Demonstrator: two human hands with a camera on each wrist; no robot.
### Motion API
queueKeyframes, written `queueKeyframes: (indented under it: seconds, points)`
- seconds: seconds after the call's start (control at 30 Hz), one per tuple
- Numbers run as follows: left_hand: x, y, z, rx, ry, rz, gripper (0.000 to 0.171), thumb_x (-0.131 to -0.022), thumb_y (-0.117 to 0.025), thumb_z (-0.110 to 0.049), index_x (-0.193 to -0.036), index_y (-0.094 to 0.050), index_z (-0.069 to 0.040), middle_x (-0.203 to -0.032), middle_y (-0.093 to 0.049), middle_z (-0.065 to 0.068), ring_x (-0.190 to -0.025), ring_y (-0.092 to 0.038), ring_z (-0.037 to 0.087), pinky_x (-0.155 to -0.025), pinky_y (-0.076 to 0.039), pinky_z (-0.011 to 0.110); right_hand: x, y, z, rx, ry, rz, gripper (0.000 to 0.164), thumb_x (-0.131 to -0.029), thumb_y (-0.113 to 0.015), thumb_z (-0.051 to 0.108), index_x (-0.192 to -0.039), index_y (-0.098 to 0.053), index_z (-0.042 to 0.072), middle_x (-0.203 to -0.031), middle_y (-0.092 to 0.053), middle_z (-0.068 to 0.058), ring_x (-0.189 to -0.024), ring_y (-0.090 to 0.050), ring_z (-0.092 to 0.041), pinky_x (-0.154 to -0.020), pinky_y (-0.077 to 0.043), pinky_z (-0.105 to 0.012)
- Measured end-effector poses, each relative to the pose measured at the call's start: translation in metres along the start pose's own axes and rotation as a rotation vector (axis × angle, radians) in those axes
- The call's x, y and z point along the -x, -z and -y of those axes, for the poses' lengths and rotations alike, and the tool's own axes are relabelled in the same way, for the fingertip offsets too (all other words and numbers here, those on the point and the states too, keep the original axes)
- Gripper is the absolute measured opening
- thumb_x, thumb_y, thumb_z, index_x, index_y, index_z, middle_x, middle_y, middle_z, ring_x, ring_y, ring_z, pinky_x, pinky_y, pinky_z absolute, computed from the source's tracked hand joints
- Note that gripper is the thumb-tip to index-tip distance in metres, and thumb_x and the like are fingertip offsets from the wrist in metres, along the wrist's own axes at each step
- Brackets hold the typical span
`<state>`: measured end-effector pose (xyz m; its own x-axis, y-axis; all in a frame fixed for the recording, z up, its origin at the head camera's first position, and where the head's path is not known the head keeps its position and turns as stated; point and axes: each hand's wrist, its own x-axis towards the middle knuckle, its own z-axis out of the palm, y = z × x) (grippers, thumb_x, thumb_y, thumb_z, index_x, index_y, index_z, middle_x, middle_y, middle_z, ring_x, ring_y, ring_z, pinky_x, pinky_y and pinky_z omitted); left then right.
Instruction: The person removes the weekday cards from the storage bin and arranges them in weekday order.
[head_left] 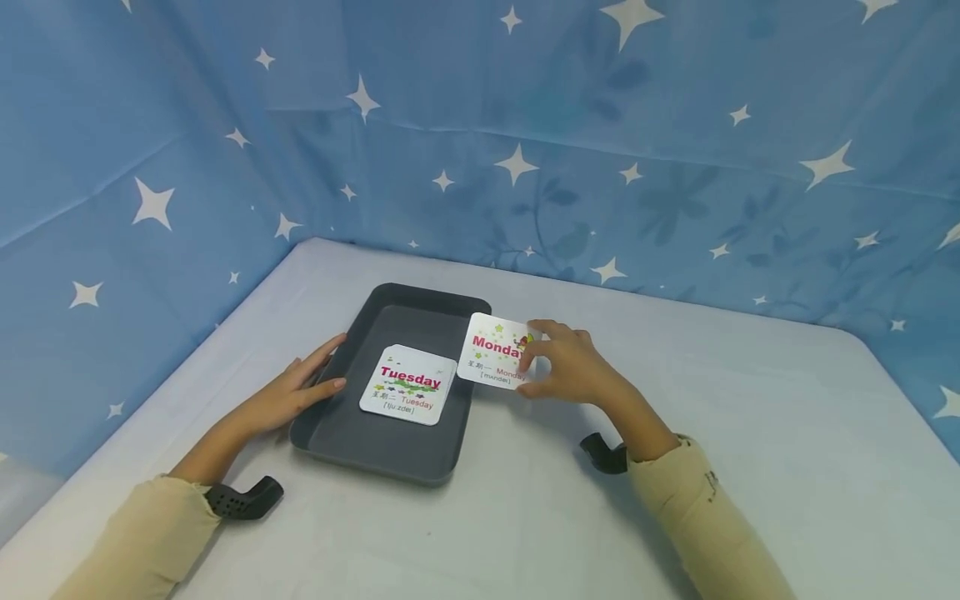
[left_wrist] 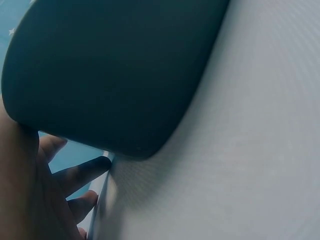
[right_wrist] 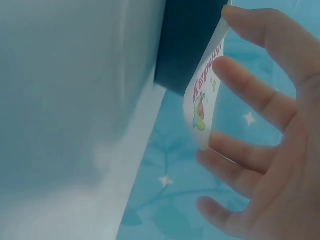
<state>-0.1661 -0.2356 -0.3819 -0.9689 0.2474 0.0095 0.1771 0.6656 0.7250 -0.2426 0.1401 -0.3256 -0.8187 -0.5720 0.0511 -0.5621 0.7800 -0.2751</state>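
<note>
A dark grey rectangular tray [head_left: 352,446] lies on the white table. In it is a white rounded-square card [head_left: 405,396] printed "Tuesday", with another card's edge showing beneath it. My left hand [head_left: 300,392] rests against the tray's left rim, fingers spread and fairly straight; the left wrist view shows several fingers beside the tray's side [left_wrist: 115,80]. Over the tray's right edge, my right hand [head_left: 566,367] holds a white card printed "Monday" [head_left: 487,350] by its right side. In the right wrist view, thumb and fingertips grip the edges of this card [right_wrist: 204,100], index fingertip against its face.
White cloth covers the table [head_left: 525,517]. A blue curtain with white stars [head_left: 450,167] hangs behind the table and along its left side. A black curved piece [head_left: 247,498] sticks out at the left cuff, and another black piece [head_left: 603,454] at the right cuff.
</note>
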Motion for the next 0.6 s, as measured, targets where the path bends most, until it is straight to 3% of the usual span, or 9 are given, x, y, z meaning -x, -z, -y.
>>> queueKeyframes:
  seconds: [0.6]
  points:
    - [-0.001, 0.000, 0.005, 0.015, -0.005, 0.010, 0.068, -0.093, -0.048, -0.034, -0.148, -0.011, -0.019, -0.153, -0.011, 0.017, -0.135, -0.017, 0.048, -0.107, 0.007, 0.062, 0.004, 0.006, -0.023, 0.019, -0.078, 0.154, 0.024, -0.069, -0.076, 0.032, -0.085, -0.063, 0.019, -0.139, -0.038, -0.020, -0.127, -0.036, -0.038, -0.094, -0.029, -0.057]
